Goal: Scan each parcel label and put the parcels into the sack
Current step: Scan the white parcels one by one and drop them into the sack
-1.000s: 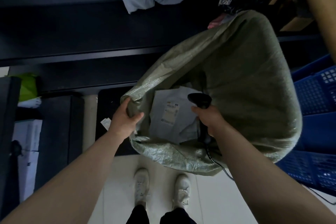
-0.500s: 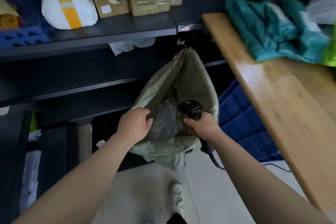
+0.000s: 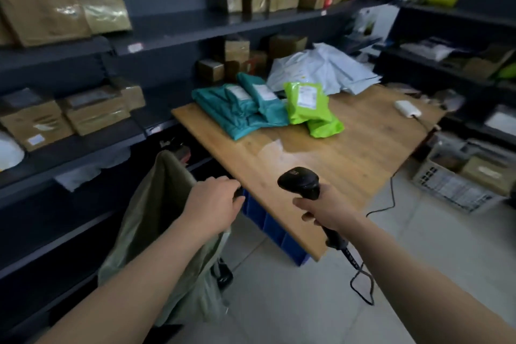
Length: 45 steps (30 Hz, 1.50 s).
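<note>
Two hands worked in the foreground: the left hand (image 3: 213, 201) gripped the rim of the sack (image 3: 156, 220), which hung open beside the table (image 3: 329, 153); the right hand (image 3: 325, 211) was wrapped around the scanner (image 3: 300, 181). Farther along the table lay teal parcels (image 3: 243, 109), then green parcels (image 3: 310, 109), with white parcels (image 3: 321, 70) behind. Boxes (image 3: 92, 114) filled the shelves (image 3: 83, 145).

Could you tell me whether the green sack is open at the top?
Cannot tell: the left hand grips the sack by its rim, but the mouth is hidden.
</note>
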Motion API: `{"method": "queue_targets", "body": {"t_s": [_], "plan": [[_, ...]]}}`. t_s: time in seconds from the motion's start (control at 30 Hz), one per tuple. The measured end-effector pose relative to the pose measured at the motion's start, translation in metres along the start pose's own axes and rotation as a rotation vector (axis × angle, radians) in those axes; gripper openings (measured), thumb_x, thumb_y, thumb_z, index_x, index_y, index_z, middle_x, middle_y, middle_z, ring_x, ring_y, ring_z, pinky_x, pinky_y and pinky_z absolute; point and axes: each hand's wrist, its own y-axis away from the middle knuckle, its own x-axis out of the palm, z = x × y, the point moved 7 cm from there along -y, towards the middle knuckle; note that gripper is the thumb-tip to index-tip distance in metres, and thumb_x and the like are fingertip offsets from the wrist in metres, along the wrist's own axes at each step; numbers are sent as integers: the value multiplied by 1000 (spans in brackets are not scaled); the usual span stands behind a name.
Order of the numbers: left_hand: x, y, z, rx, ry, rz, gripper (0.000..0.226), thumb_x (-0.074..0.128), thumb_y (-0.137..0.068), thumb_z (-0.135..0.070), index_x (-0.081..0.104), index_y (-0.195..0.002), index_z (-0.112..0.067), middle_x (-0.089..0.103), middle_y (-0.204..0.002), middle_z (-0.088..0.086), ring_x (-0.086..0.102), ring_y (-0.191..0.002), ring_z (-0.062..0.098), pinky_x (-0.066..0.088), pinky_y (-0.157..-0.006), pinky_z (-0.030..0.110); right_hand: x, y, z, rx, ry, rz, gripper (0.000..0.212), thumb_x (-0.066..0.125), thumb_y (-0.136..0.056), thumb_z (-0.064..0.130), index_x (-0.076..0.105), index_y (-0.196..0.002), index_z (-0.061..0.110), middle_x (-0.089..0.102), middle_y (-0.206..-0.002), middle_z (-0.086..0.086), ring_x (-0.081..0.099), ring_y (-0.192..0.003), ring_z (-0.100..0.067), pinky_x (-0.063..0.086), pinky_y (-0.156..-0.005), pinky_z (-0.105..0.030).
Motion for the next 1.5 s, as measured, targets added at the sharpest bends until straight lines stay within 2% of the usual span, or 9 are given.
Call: {"method": "queue_targets", "body": {"t_s": [0.07,0.2,0.33,0.6,0.77,1.0,1.23,1.5], "plan": [[-5,-31,-41,53,-10,-14,31,45,-96,-42,64,-109,-21,63,-105,-4,60,-98,21,50,-79,37,-52,-4,-12,-5,-15,-56,21,67,-91,25,58,-108,18,71,-94,-9,71,-76,-20,50,-57,-28],[-3,-99,-121,90,-11,-52,34,46,-95,-43,64,-115,-22,65,-114,-3,61,-104,21,50,-84,35,-156,-22,-37,-18,-62,-147,24,68,-90,23,60,-112,16,69,-88,-5,68,-65,-12,48,-52,-24],[3,-168,-190,67,-21,-73,34,43,-94,-45,62,-114,-24,63,-114,-2,59,-108,23,49,-84,37,-252,-48,-60,-40,-93,-174,23,68,-89,24,60,-110,18,70,-89,-1,69,-64,-8,49,-53,-23],[15,-295,-275,-1,26,-113,34,50,-93,-47,63,-117,-27,67,-115,-2,62,-106,24,47,-79,34,-388,-143,-84,-54,-152,-172,27,69,-89,26,61,-113,15,70,-97,-5,72,-74,-16,51,-57,-28],[25,-389,-294,-34,22,-129,36,48,-94,-47,61,-120,-25,65,-118,-4,59,-110,23,49,-86,38,-452,-226,-86,-76,-151,-180,22,69,-88,25,62,-107,15,71,-96,-6,72,-66,-11,51,-52,-24],[32,-542,-305,-76,82,-119,35,49,-95,-42,59,-124,-23,62,-121,-3,57,-113,21,46,-85,34,-542,-357,-75,-60,-217,-216,20,69,-89,24,62,-105,16,71,-96,-8,73,-79,-21,51,-59,-30],[50,-664,-306,-184,167,-80,31,51,-94,-37,63,-113,-16,65,-112,-1,59,-102,23,47,-81,34,-602,-481,-67,-27,-377,-215,25,70,-89,22,64,-109,8,68,-97,-14,70,-74,-23,48,-52,-29],[97,-789,-291,-336,195,-74,23,51,-94,-32,60,-100,-13,67,-99,3,60,-88,21,44,-67,31,-629,-639,-63,-21,-444,-128,31,70,-90,25,60,-116,9,64,-105,-11,68,-94,-28,53,-69,-35]]}}
